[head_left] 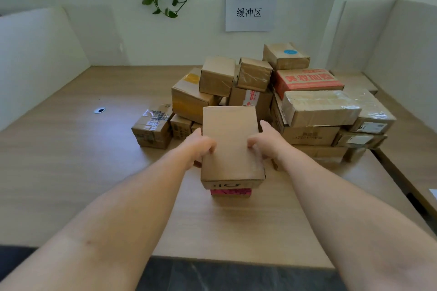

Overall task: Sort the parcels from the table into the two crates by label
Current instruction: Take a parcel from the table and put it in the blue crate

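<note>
Hands clamp plain cardboard parcel (230,143) at frame centre, over table (71,172): left hand (201,145) and right hand (266,140) fingers curled on its sides. I'd tilt it to find the label. Parcel pile (272,101) sits behind; crates unseen.

Two bare forearms reach in from the lower edge of the view, with no sleeves, gloves, watch or bands on them. The left hand (201,146) and the right hand (264,142) are bare too, and no rings show on the fingers (254,142). A small reddish mark sits on the left forearm. Fingernails are too blurred to make out.
</note>
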The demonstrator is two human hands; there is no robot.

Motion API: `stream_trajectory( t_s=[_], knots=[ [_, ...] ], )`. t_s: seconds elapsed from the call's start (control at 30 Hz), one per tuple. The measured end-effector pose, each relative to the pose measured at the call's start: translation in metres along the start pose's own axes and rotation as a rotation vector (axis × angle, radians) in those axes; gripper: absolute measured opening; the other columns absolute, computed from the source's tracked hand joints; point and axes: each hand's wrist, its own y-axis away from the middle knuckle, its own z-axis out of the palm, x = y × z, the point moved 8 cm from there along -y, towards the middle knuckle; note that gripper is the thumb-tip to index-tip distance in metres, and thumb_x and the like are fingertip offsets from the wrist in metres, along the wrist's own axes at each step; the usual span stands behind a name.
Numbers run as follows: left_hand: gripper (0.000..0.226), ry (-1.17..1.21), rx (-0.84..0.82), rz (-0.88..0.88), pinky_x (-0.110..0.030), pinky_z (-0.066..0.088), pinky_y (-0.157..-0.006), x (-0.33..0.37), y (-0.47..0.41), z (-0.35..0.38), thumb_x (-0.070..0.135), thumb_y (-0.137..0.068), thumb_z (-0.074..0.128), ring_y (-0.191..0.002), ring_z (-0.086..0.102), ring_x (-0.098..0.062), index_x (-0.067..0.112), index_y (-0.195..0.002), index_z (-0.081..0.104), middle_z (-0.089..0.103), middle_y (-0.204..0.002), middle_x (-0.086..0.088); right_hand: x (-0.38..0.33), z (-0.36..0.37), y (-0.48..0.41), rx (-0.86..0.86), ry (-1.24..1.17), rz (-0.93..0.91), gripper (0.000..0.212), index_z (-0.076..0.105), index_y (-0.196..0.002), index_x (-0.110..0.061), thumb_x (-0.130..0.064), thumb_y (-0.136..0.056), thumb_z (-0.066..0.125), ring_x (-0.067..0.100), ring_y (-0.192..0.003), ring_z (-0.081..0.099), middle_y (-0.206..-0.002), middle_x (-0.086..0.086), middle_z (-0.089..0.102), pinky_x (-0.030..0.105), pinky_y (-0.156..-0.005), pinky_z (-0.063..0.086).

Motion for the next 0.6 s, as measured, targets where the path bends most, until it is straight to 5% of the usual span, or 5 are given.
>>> stream_trajectory(
  t_s=[0.2,0.4,0.6],
  knots=[
    [0.061,0.149,0.108,-0.050,-0.054,0.045,-0.094,-0.023,0.026,-0.051,0.038,-0.094,0.057,-0.118,0.049,-0.031,0.022,-0.144,0.027,0.049,-0.134,-0.007,-0.034,0.041,0.001,-0.161,0.002,-0.072,0.067,0.033,-0.146,-0.020,-0.053,-0.092,0.055,0.026,-0.101,0.059,-0.132,0.008,0.055,0.048,-0.089,0.053],
    [0.100,0.267,0.199,-0.132,-0.061,0.044,-0.097,-0.061,0.048,-0.103,0.090,-0.069,0.041,-0.118,0.055,-0.036,0.026,-0.145,0.034,0.054,-0.134,-0.010,-0.058,0.095,0.013,-0.252,0.079,-0.095,0.088,0.041,-0.141,-0.023,-0.084,-0.081,0.025,0.025,-0.098,0.063,-0.125,0.005,0.060,0.047,-0.088,0.050],
    [0.082,0.333,0.325,-0.207,-0.053,0.050,-0.092,-0.112,0.064,-0.153,0.083,-0.082,0.031,-0.108,0.060,-0.031,0.018,-0.127,0.054,0.062,-0.117,-0.014,-0.089,0.146,0.023,-0.255,0.161,-0.113,0.086,0.039,-0.145,-0.020,-0.079,-0.086,0.020,0.028,-0.105,0.055,-0.123,0.006,0.052,0.045,-0.084,0.054]
  ],
)
